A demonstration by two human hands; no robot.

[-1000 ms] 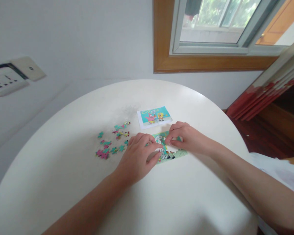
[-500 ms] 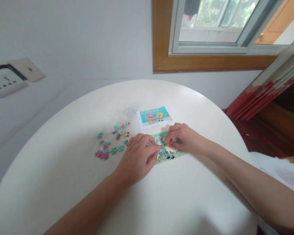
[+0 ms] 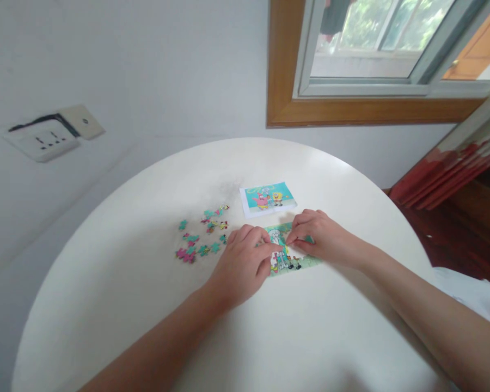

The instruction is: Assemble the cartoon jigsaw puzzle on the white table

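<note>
Your white tabletop [image 3: 147, 305] curves before a wood-framed window [image 3: 363, 65] — left grip [image 3: 274, 256] apart at the puzzle [image 3: 296, 265], right grip's [image 3: 291, 243] closure unclear.

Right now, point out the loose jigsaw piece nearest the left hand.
The small teal jigsaw piece beside the left hand; the other loose pieces, pink, teal and yellow, lie farther from it.

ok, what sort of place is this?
Likely a room in a home: a curtain hangs beside a wood-framed window, and a cartoon puzzle lies on a round white table. Which room, I can't tell.
</note>
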